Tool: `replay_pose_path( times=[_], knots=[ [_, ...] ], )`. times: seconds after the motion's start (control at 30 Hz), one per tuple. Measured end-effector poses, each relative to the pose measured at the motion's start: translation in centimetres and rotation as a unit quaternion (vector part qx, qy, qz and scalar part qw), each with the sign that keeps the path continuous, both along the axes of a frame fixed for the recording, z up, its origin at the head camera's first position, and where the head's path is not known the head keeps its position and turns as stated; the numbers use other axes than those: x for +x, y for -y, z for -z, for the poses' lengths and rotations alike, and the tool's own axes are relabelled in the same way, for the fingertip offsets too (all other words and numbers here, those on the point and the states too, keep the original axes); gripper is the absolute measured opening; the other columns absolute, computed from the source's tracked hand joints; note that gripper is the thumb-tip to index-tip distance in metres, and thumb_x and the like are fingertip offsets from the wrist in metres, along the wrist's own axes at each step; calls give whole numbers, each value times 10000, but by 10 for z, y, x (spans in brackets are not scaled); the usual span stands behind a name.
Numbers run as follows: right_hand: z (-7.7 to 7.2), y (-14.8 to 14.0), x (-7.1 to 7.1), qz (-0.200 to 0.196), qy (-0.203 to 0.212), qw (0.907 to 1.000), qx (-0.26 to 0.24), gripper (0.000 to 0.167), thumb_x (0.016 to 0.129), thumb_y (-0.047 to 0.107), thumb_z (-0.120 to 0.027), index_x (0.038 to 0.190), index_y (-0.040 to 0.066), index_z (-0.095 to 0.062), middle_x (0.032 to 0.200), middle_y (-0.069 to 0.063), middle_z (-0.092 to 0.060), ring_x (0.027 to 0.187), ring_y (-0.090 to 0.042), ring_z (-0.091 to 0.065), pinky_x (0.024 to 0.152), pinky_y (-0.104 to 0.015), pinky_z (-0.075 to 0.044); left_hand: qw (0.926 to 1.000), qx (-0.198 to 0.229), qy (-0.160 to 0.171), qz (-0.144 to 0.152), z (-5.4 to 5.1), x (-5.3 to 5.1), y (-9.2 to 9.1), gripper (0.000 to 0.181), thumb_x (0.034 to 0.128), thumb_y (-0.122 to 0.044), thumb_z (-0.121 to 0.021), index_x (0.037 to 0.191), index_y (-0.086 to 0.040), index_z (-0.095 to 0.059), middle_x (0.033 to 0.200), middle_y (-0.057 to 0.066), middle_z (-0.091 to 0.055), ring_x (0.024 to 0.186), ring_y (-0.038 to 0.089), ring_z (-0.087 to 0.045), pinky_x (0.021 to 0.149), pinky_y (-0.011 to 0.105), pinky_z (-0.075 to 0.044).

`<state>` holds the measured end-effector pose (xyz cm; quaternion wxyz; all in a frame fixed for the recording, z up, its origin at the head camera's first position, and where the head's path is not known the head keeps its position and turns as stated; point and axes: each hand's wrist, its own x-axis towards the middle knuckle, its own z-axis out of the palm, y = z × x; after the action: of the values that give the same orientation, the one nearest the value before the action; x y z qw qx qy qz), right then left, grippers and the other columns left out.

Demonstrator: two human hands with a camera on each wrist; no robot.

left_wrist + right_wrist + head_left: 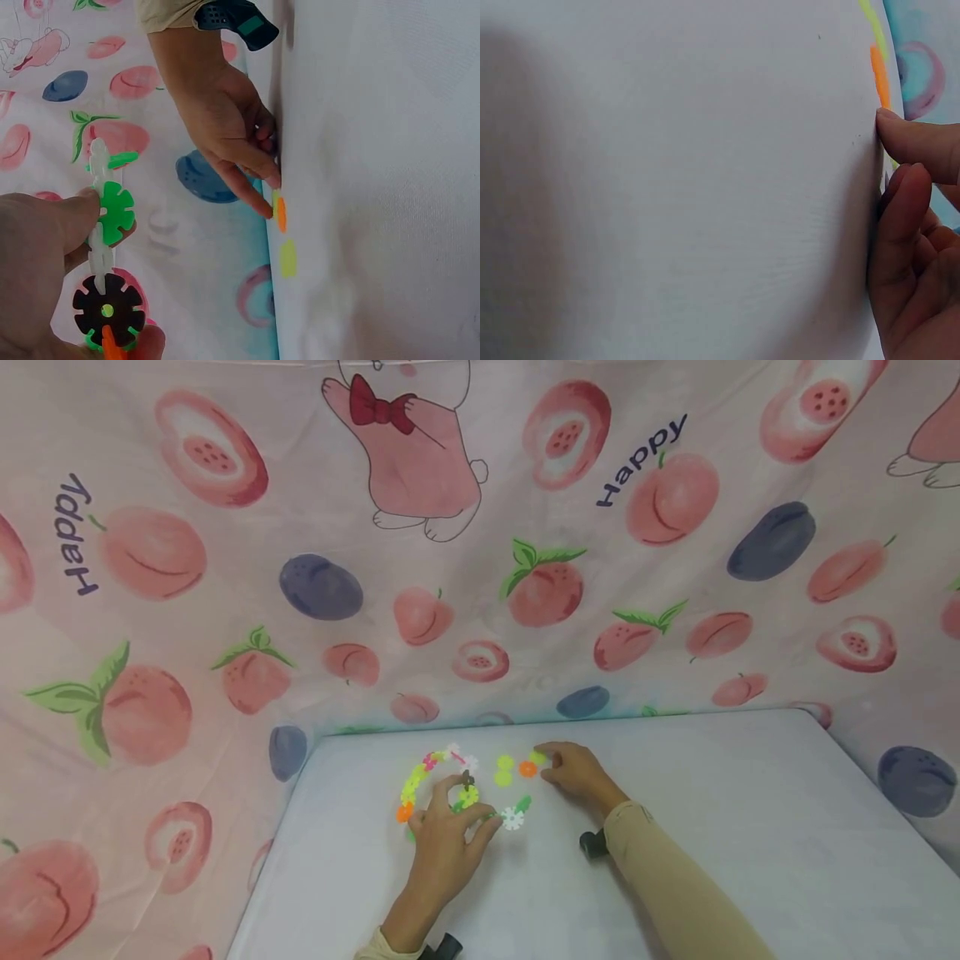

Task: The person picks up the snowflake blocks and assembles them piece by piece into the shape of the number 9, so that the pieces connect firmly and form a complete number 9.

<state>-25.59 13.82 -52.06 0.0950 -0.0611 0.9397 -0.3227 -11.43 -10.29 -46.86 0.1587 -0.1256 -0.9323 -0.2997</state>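
Observation:
My left hand grips a chain of interlocking notched plastic discs in white, green, yellow, orange and pink, which curves round above it. In the left wrist view, a green disc is by the thumb, and a black disc hangs lower with an orange one below. A white disc and a green disc edge-on sit at the chain's right end. On the table, my right hand touches a yellow disc with its outstretched index finger, beside an orange disc.
Two loose yellow discs lie on the white tabletop between the hands. A fruit-printed cloth hangs behind and beside the table. Black wrist devices are strapped below both sleeves.

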Motion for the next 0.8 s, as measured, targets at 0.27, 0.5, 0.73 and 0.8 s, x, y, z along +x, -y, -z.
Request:
replay_pose_path(
  times=[0.27,0.5,0.73,0.8],
  knots=[
    [4,-4,-1,-84,-103,9999,-34,290,863,178,-802,1142,165,-724,876,-27,-592,802,-189,-517,722,-330,-424,10000,16,-25,17,1,0,-1,53,898,-361,-781,906,-309,-794,1385,66,-562,1316,272,-517,835,455,-256],
    [3,-7,0,-7,137,9997,-191,263,803,206,-861,998,175,-688,926,-29,-604,870,-202,-538,779,-356,-457,10000,-23,9,39,4,-1,0,85,889,-385,-787,921,-306,-791,1394,85,-556,1316,269,-510,815,445,-259],
    [1,-9,11,-147,201,9982,-541,186,829,190,-833,932,209,-679,875,-9,-653,829,-190,-576,756,-356,-478,9996,-28,287,67,6,-1,6,269,787,-522,-835,956,-331,-749,1436,112,-499,1337,299,-493,837,528,-302],
    [0,-10,15,-201,267,9970,-693,131,854,198,-808,925,203,-698,853,1,-669,809,-175,-587,746,-340,-482,9994,-33,327,62,7,-1,7,301,763,-543,-843,953,-335,-739,1430,108,-494,1319,317,-513,833,538,-305]
  ],
)
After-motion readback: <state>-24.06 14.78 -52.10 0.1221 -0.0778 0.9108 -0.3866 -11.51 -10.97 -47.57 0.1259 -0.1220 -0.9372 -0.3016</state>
